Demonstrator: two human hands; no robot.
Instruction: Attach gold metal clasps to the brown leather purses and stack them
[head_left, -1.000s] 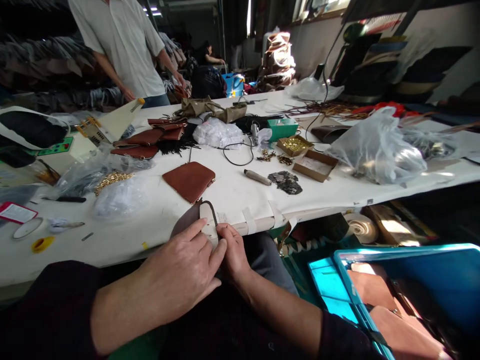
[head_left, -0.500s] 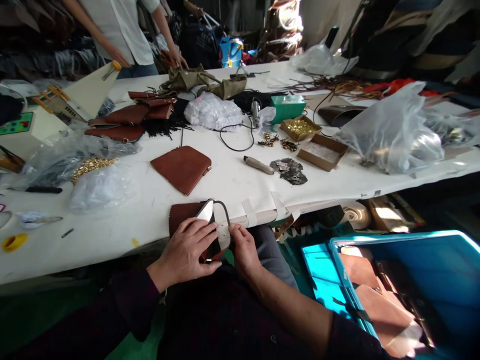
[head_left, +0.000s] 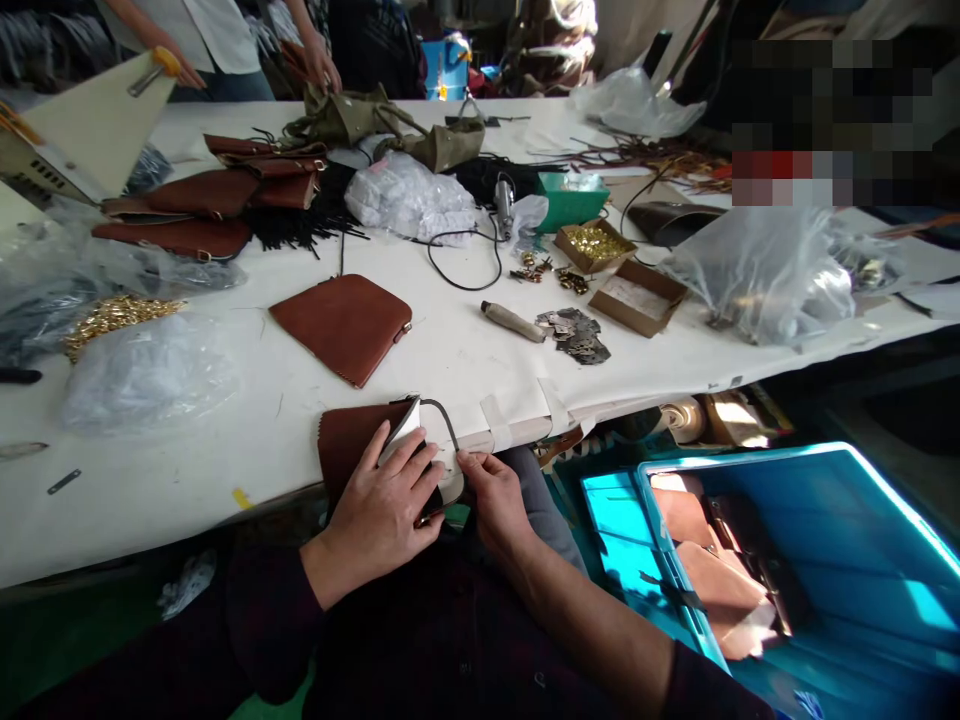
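A brown leather pouch (head_left: 349, 440) with a pale lining lies half over the table's front edge, its flap folded open. Spread across it, my left hand (head_left: 386, 500) presses on the leather and lining with fingers apart. My right hand (head_left: 491, 490) pinches the dark-edged rim of the flap (head_left: 448, 425) between thumb and fingers, at the pouch's right side. Behind the pouch a second brown leather piece (head_left: 345, 325) with a small metal fitting lies flat on the white table (head_left: 442, 350).
A wooden-handled tool (head_left: 514, 321), metal plates (head_left: 576, 335) and small boxes (head_left: 637, 297) sit right of centre. Plastic bags (head_left: 150, 370) lie at left. A blue bin (head_left: 847, 460) holding leather pieces stands at lower right. Another person's hand (head_left: 321, 62) is across the table.
The view has shifted, moving most table items leftward. My left fingers are spread wider over the pouch, while my right hand keeps its pinch on the rim.
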